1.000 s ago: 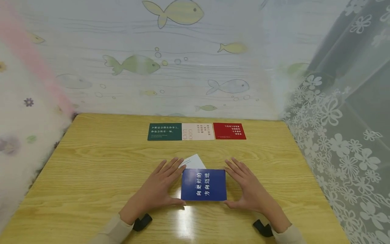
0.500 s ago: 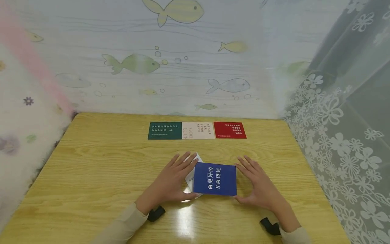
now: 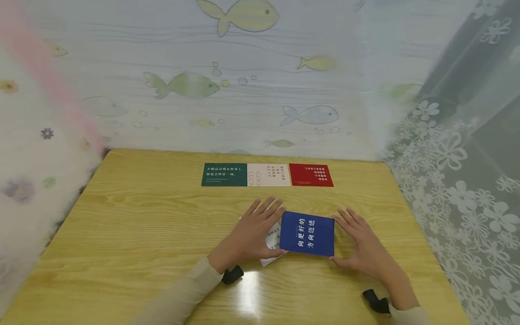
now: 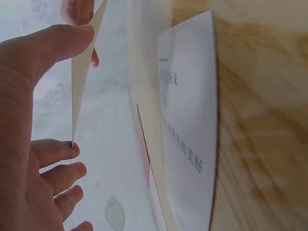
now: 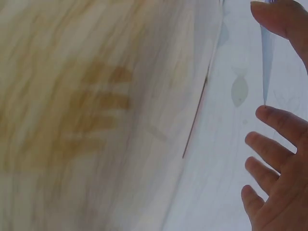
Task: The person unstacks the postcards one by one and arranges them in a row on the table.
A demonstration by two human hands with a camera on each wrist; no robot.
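Observation:
A blue postcard [image 3: 307, 234] with white Chinese lettering is held at its two short ends, raised off the table in the wrist views. My left hand [image 3: 253, 232] pinches its left corners between thumb and index finger, the other fingers spread. At the opposite end my right hand [image 3: 363, 246] grips the corners the same way; in the right wrist view its thumb [image 5: 276, 17] and index fingertip meet the card's edges. Under and left of the blue card, a white card [image 4: 187, 115] with printed lines lies on the table, partly covered by my left hand in the head view.
Along the back of the wooden table [image 3: 154, 203] lie a green card [image 3: 224, 174], a pale pink card [image 3: 269, 175] and a red card [image 3: 311, 175], side by side. Behind the table hangs a fish-patterned curtain [image 3: 243, 113]; lace with white flowers [image 3: 463, 194] borders the right side.
Both hands have carried the blue postcard to the right and slightly away from me, tilting it a little. More of the white card's left part now shows from under it.

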